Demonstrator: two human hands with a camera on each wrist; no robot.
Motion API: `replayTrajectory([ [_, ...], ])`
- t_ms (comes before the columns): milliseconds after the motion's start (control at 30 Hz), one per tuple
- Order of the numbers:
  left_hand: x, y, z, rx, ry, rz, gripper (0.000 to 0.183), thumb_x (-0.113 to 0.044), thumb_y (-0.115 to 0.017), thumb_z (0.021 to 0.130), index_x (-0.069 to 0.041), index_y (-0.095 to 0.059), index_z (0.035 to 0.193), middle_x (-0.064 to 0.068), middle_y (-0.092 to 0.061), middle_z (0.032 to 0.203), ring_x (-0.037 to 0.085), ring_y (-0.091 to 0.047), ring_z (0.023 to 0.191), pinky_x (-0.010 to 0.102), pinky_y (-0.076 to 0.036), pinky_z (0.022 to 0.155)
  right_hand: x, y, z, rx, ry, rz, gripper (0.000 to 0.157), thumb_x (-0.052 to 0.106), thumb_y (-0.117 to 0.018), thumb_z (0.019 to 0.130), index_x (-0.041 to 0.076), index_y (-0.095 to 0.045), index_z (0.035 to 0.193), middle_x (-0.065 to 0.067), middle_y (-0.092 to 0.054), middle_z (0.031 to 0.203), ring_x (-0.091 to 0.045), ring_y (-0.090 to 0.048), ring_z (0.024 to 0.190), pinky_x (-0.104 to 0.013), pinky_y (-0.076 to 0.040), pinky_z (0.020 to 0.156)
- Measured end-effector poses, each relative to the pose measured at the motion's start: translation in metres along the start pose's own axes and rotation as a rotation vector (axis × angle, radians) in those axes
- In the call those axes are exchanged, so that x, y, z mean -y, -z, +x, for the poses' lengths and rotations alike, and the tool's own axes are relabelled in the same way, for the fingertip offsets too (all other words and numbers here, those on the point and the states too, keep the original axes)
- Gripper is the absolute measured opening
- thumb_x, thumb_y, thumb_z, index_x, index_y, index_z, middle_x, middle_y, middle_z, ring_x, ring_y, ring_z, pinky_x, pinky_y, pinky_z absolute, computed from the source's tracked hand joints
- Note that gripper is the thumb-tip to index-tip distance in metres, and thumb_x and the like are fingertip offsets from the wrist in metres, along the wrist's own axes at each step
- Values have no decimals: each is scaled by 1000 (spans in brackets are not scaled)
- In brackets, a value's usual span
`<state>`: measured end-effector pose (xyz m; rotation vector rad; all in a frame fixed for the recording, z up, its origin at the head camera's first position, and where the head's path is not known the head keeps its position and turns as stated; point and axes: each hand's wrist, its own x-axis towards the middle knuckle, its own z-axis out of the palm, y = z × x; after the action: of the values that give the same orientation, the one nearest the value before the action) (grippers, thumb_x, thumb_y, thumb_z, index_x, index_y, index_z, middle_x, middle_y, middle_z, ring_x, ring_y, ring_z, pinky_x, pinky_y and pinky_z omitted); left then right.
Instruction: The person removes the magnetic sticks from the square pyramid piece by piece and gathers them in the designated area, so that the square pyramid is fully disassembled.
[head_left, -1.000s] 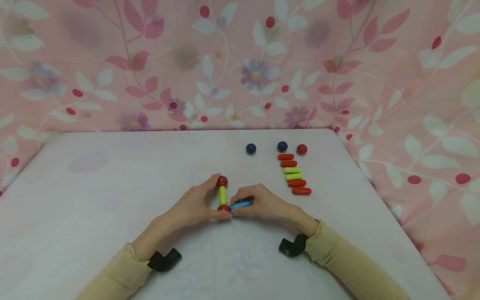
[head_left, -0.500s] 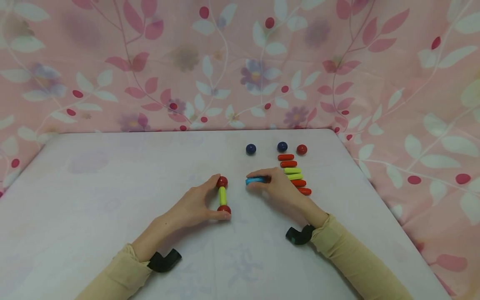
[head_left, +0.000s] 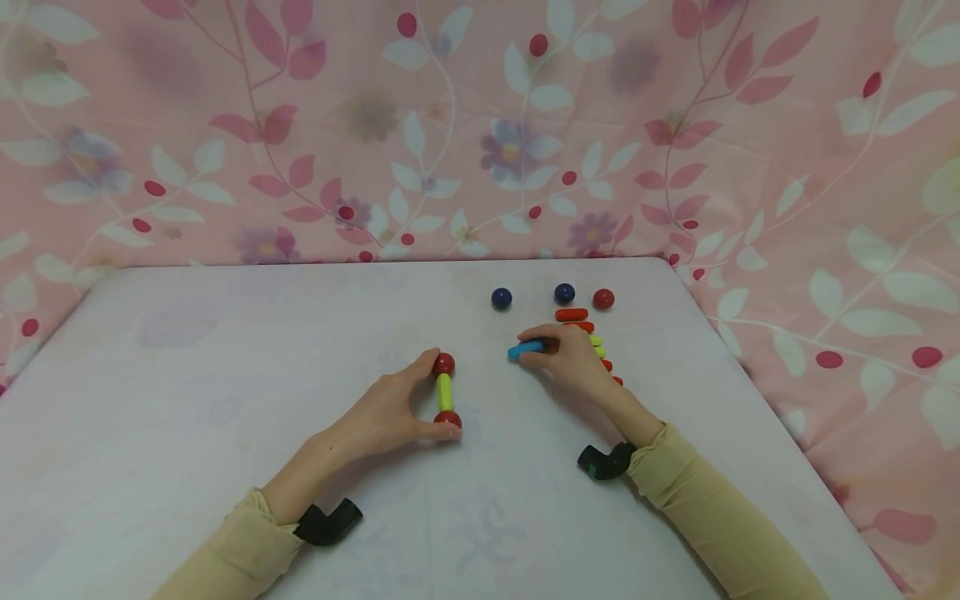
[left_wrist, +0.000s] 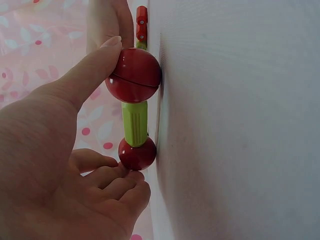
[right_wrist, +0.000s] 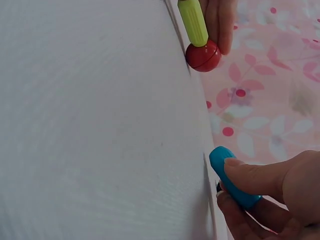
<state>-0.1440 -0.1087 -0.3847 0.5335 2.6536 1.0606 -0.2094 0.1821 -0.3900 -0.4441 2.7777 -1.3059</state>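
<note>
My left hand (head_left: 375,408) holds two red balls joined by a yellow-green rod (head_left: 445,393), lying lengthwise on the table. Its thumb presses the near red ball (left_wrist: 133,75), while the fingertips touch the far red ball (left_wrist: 137,153). In my right hand (head_left: 576,364) a blue rod (right_wrist: 236,180) is pinched between thumb and fingers, its free end pointing left. That hand is low over the table, right of the joined piece, and partly covers a column of red and yellow-green rods.
At the back right lie two dark blue balls, the left one (head_left: 502,298) apart from the other (head_left: 565,292), and a loose red ball (head_left: 603,298). Below them, a red rod (head_left: 572,314) tops the column. Floral cloth (head_left: 450,125) hangs behind the white table (head_left: 187,375).
My right hand has carried the blue rod away from the near red ball, back and to the right, up to the column of rods. The left hand stays in place.
</note>
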Motion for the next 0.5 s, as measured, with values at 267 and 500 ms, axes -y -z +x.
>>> replayTrajectory([
  [267,0,-1,0,0,-7,-15,113,-52,-85,74,-11,-24,159,6,-32,162,27,-29,150,53,-34,116,-3,-1,1,-8,-48,20,31,13,-78,87,6,-73,117,-8,-73,112,-22,-67,94,-32,-56,86],
  [500,0,0,-1,4,-3,-19,112,-53,-85,74,-12,-25,159,6,-32,162,27,-29,150,53,-35,115,-2,0,0,-16,-71,1,31,9,-76,88,4,-72,118,-10,-72,114,-25,-68,98,-41,-57,91],
])
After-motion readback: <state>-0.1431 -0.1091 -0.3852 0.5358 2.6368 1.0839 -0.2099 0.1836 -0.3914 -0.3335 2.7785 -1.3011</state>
